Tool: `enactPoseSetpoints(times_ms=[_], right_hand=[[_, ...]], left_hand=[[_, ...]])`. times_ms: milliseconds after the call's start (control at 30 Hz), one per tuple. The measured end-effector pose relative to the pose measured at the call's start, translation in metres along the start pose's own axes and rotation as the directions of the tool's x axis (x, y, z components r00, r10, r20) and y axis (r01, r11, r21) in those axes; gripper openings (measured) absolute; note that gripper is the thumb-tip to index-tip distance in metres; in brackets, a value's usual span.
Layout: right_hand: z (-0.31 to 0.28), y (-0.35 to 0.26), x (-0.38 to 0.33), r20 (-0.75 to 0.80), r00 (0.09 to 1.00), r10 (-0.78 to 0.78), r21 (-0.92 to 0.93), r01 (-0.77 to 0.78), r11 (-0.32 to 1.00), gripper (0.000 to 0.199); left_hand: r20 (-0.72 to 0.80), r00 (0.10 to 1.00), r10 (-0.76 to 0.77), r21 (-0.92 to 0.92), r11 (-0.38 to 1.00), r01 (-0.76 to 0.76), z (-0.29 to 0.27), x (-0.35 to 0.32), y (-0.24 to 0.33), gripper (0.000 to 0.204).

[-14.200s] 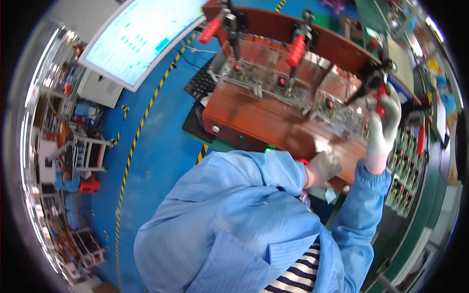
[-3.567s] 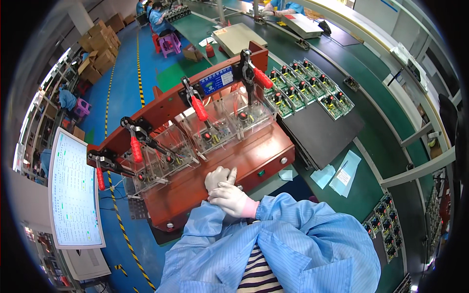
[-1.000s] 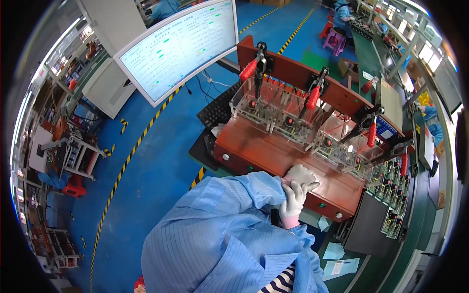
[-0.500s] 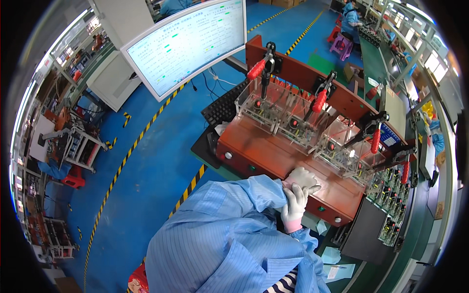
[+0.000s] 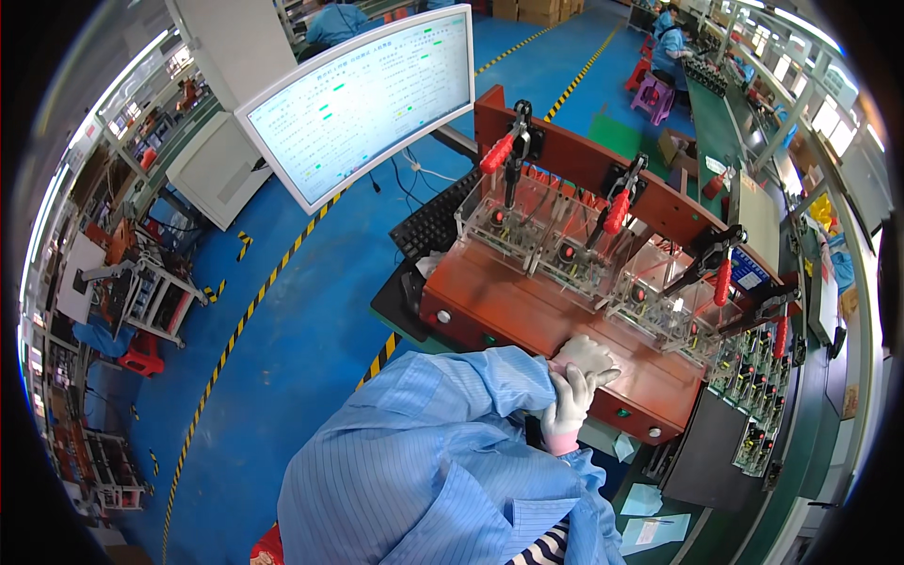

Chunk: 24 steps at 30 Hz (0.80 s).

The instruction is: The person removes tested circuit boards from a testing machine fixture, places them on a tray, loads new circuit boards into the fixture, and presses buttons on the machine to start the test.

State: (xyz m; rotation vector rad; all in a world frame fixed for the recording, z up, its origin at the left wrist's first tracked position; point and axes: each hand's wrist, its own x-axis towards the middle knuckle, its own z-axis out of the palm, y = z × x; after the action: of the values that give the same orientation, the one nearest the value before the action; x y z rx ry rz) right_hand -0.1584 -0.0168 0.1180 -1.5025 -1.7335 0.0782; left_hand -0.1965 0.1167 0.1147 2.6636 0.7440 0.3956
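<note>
Both my hands wear white gloves and meet at the front edge of a red-brown test fixture (image 5: 513, 301). My left hand (image 5: 586, 354) lies on the fixture's top near that edge, fingers loosely extended, holding nothing that I can see. Below it, my right hand (image 5: 569, 403) leans against the left hand and wrist, its fingers apart and no object visible in it. Part of the left hand is hidden behind the right. Clear plastic covers with circuit boards (image 5: 570, 254) stand on the fixture, under toggle clamps with red handles (image 5: 618, 212).
A monitor (image 5: 363, 104) stands at the far left, with a black keyboard (image 5: 433, 221) beside the fixture. Several circuit boards (image 5: 753, 391) lie at right on a black mat (image 5: 711, 447). Light-blue papers (image 5: 654, 532) lie near my right sleeve. Co-workers (image 5: 670, 42) sit far off.
The scene sits slightly lower in the picture as the view tilts. My hands keep nearly the same pose at the fixture's edge.
</note>
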Motion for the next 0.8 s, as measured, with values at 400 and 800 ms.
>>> enactPoseSetpoints(times_ms=[400,800], right_hand=[[0.003,-0.003,0.0,-0.047,0.999,0.002,-0.002,-0.002,1.0,0.049],[-0.008,0.003,0.003,0.016,0.998,-0.063,0.023,0.062,0.998,0.048]], left_hand=[[-0.016,1.0,0.001,-0.008,1.0,-0.001,0.006,0.002,-0.002,0.04],[0.049,0.997,-0.057,0.039,0.998,0.055,0.006,0.004,-0.001,0.038]])
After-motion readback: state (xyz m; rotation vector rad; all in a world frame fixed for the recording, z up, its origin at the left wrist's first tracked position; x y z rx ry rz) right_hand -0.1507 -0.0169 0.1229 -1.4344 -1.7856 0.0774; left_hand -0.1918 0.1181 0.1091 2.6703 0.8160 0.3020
